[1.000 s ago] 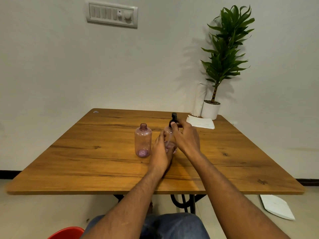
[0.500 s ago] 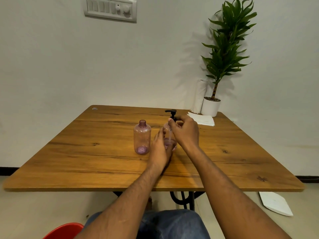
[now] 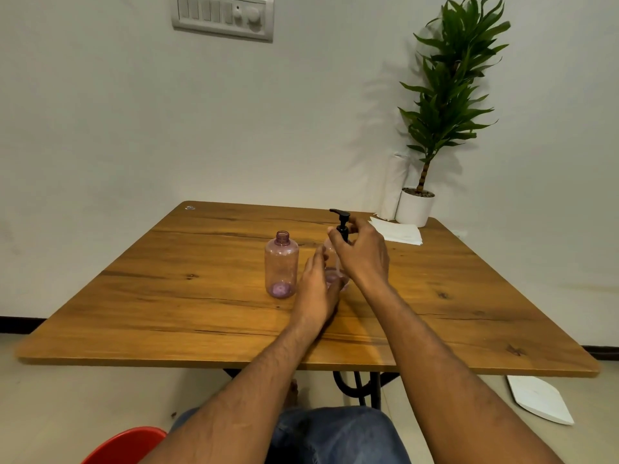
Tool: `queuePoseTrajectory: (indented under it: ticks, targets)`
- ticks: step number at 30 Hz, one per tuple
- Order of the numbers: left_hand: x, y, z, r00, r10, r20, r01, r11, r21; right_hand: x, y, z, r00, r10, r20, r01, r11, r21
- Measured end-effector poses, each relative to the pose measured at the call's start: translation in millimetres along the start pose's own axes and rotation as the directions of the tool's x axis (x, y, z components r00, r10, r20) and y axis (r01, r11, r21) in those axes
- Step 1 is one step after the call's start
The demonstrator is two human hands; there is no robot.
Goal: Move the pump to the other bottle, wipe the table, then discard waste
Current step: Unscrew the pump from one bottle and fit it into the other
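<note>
Two clear pink bottles stand near the middle of the wooden table (image 3: pixel 167 296). The left bottle (image 3: pixel 281 264) is uncapped and stands free. The right bottle (image 3: pixel 335 276) is mostly hidden behind my hands and carries the black pump (image 3: pixel 341 221), whose spout points left. My left hand (image 3: pixel 316 289) wraps the lower body of that bottle. My right hand (image 3: pixel 363 254) pinches the pump's collar at the bottle's neck. A stack of white paper napkins (image 3: pixel 398 231) lies at the back right of the table.
A potted green plant (image 3: pixel 415 207) in a white pot and a white paper roll (image 3: pixel 395 185) stand at the table's back right corner. A white flat object (image 3: pixel 539 398) lies on the floor at the right. A red seat edge (image 3: pixel 124 443) shows at bottom left.
The pump head has turned from facing the camera to pointing left and stands higher above my right hand. My left hand stays on the bottle. The camera has tilted slightly.
</note>
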State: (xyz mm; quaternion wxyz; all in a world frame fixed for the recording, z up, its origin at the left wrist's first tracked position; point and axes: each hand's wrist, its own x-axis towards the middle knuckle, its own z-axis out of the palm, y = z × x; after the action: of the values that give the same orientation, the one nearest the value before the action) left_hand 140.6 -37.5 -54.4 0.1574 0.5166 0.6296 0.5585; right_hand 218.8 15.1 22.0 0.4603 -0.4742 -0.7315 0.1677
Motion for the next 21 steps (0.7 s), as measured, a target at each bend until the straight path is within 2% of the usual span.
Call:
queuePoseTrajectory:
  ticks: [2, 5, 12, 15, 18, 19, 21]
  targets:
    - [1, 0, 0, 1.0, -0.023, 0.004, 0.023, 1.0, 0.004, 0, 2, 1, 0.999, -0.016, 0.028, 0.015, 0.999, 0.05]
    - [2, 3, -1, 1.0, -0.019, 0.01, 0.019, 1.0, 0.014, 0, 3, 2, 1.0, 0.007, -0.008, -0.006, 0.99, 0.139]
    - [3, 14, -8, 1.0, -0.009, -0.011, 0.01, 0.998, 0.069, -10, -11, 1, 0.993, 0.006, -0.12, 0.012, 0.99, 0.142]
    - [-1, 14, -7, 1.0, 0.027, -0.006, -0.026, 0.995, 0.093, -12, -6, 6, 0.998, 0.009, -0.056, -0.001, 0.99, 0.142]
    - [-23, 15, -2, 0.994, 0.085, 0.062, -0.092, 0.988, 0.121, -16, 6, 6, 0.999, 0.015, 0.036, -0.019, 0.994, 0.105]
    - [-31, 17, -4, 0.993, 0.103, 0.059, -0.107, 0.992, 0.069, -18, 4, 3, 1.0, 0.011, 0.01, -0.013, 0.993, 0.114]
    - [-48, 18, -15, 0.98, 0.186, -0.067, -0.188, 0.982, -0.023, -27, -4, -1, 0.975, -0.079, -0.208, 0.11, 0.984, 0.142]
